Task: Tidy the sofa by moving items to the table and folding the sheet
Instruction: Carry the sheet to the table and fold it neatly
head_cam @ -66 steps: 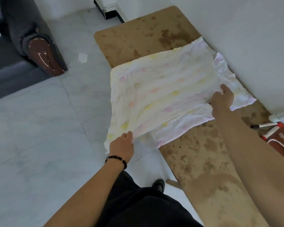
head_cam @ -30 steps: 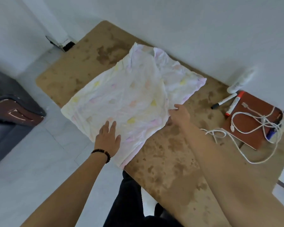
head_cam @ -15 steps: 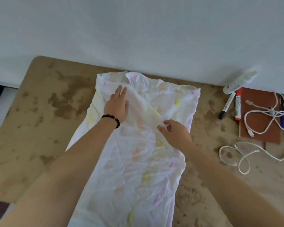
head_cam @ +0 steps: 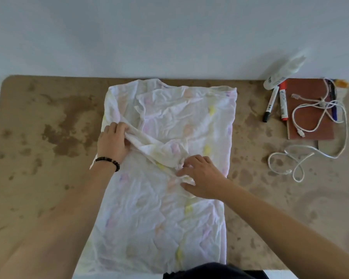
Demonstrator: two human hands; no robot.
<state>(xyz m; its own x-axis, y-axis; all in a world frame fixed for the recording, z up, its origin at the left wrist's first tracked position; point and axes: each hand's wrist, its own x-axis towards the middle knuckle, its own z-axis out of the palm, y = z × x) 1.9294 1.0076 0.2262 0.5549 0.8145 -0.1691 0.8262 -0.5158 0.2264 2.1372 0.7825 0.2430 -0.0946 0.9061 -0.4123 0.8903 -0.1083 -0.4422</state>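
Crumpled sheet (head_cam: pixel 161 208) flat on bench (head_cam: pixel 48 178), long axis near-to-far, far end at the wall. At its left edge the left hand (head_cam: pixel 113 142) has fingers curled round a raised ridge of cloth; mid-sheet the right hand (head_cam: pixel 201 178) pinches the same ridge, slanting far-left to near-right. Both hands on it; next fold probably crosswise.

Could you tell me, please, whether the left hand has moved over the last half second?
Yes: the left hand has come back from the far edge of the table toward the person, and now grips a fold of the sheet.
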